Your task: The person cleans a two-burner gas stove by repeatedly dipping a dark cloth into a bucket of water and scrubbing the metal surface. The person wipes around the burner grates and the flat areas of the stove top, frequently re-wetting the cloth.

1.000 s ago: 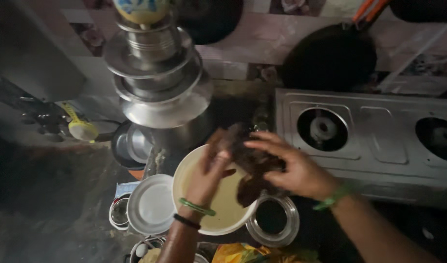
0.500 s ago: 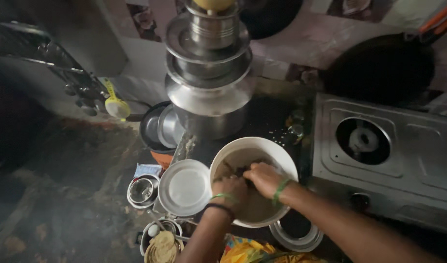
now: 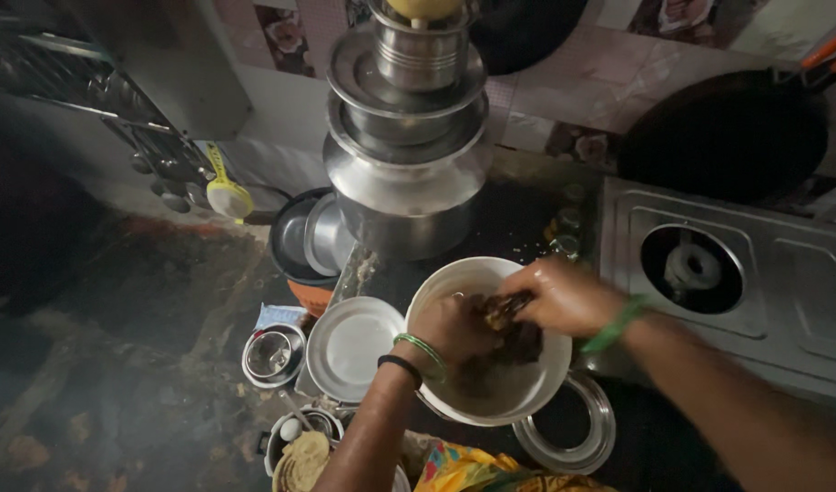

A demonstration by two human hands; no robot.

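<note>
Hands meet inside white bowl (image 3: 454, 282) at counter edge: left hand (image 3: 454, 330) and right hand (image 3: 564, 296) both closed on dark wet clump (image 3: 514, 339), fingers pressed into it. Steel plate (image 3: 354, 346) just left of bowl, steel ring (image 3: 568, 428) to its right. Beyond, stacked steel pots (image 3: 407, 173); stove burner (image 3: 693, 269) farther right

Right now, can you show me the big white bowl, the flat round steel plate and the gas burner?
Big white round bowl (image 3: 536, 387): head view, bare inner wall, lower right.
Flat round steel plate (image 3: 354, 339): head view, middle of its face.
Gas burner (image 3: 692, 268): head view, burner ring centre.
</note>
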